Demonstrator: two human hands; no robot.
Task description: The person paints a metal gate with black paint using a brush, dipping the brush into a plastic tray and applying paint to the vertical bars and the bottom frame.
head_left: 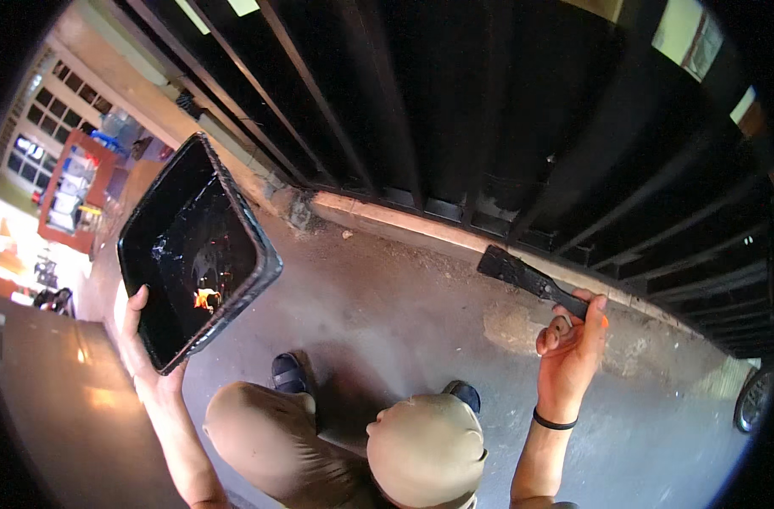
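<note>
My left hand (147,343) grips a black rectangular tub (249,254) by its lower corner, with the thumb over the rim. The tub is tilted so that its glossy black inside shows. Wet-looking smears and an orange gleam lie on the inner wall; how much liquid it holds, I cannot tell. Over on the right, my right hand (576,339) pinches the handle of a flat, black-coated paintbrush (522,273). Its broad end points left, near the foot of a black barred gate (488,110). Whether the brush touches the gate's lower rail is unclear.
A low concrete ledge (387,218) runs beneath the gate. My bent knees (425,450) and dark sandals (292,373) are below, on the grey floor (353,314). A wheel (751,399) stands at the far right. A reddish wooden cabinet (77,191) is at the left.
</note>
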